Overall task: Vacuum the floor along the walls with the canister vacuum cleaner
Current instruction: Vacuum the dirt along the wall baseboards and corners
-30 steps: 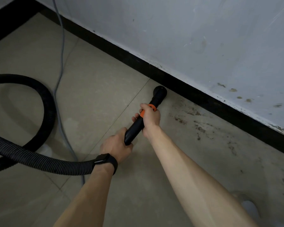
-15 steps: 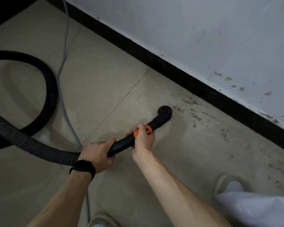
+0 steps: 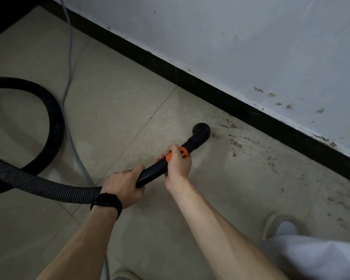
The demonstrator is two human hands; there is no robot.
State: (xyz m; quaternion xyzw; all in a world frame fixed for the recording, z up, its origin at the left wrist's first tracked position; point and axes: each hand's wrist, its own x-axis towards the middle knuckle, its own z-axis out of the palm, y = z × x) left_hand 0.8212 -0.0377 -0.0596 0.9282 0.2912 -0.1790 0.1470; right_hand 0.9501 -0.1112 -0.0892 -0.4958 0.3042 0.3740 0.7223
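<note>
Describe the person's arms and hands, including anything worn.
Forearms bare, no sleeves in view. The left wrist wears a black watch on a black band; the left hand has a thin ring on one finger. Nothing worn shows on the right hand.

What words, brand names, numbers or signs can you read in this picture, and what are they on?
None can be read anywhere.
No lettering shows on the wand, its orange collar or the hose.
The watch is black, with no figures visible.
The wall bears only stains and scuffs, no sign.
</note>
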